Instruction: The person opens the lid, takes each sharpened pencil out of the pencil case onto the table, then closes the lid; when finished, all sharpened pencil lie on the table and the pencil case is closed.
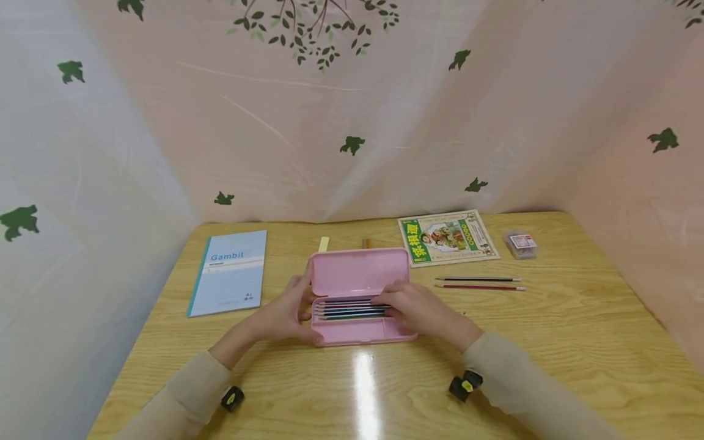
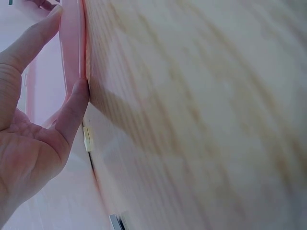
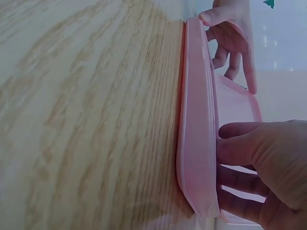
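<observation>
An open pink pencil case (image 1: 335, 333) lies on the table, its lid (image 1: 360, 272) tipped back. Several pencils (image 1: 352, 310) lie side by side in its rear compartment. My left hand (image 1: 280, 315) holds the case's left end, thumb at the front corner and fingers spread toward the lid; the left wrist view shows the thumb and a finger on the pink wall (image 2: 72, 43). Over the right part of the case, my right hand (image 1: 420, 308) curls its fingers around the right ends of the pencils. Its fingertips are partly hidden behind the case wall (image 3: 196, 120) in the right wrist view.
To the right lie a black pencil (image 1: 478, 279) and a red pencil (image 1: 478, 286). Behind are an illustrated booklet (image 1: 448, 238), a small clear box (image 1: 521, 244), a yellow strip (image 1: 324, 244) and a brown stick (image 1: 365, 243). A blue notebook (image 1: 228, 275) lies left.
</observation>
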